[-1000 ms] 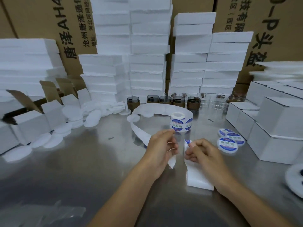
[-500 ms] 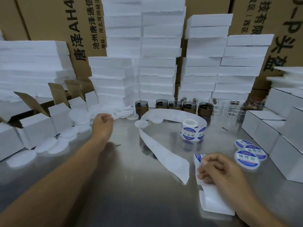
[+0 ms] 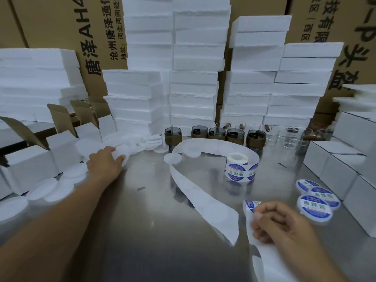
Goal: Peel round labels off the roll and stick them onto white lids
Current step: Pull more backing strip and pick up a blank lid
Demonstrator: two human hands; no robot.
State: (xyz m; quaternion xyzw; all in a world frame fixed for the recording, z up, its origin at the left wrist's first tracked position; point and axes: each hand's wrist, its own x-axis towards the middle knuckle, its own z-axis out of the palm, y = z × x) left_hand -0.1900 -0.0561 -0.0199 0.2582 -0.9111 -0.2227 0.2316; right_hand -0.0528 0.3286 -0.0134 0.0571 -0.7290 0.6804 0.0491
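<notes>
Left hand reaches lid pile, label waits in right

Since the earlier frame the left hand has gone further out to the far left and now lies on the plain white lids; right hand has hardly shifted

Round label, blue-rimmed, sits near front right, pinched between right thumb and curled forefinger. It looks part lifted, with the backing strip trailing below the hand and looping back across the table to the label roll, which stands upright mid-table

Left fingers reach forward onto one lid at the pile's edge, fingertips touching it. Cannot tell whether it is gripped yet

Step in hand, as I judge it: fetching a blank lid while the peeled label is kept ready. Next move calls for lifting a single lid clear of its overlapping neighbours, bringing it in front of the right hand, then centring the label on it without the sticky side folding over

Three labelled lids lie overlapping, just right of the right hand. Behind the roll stands a row of dark glass cups, then foam stacks and cardboard cartons. White boxes line the right edge
</notes>
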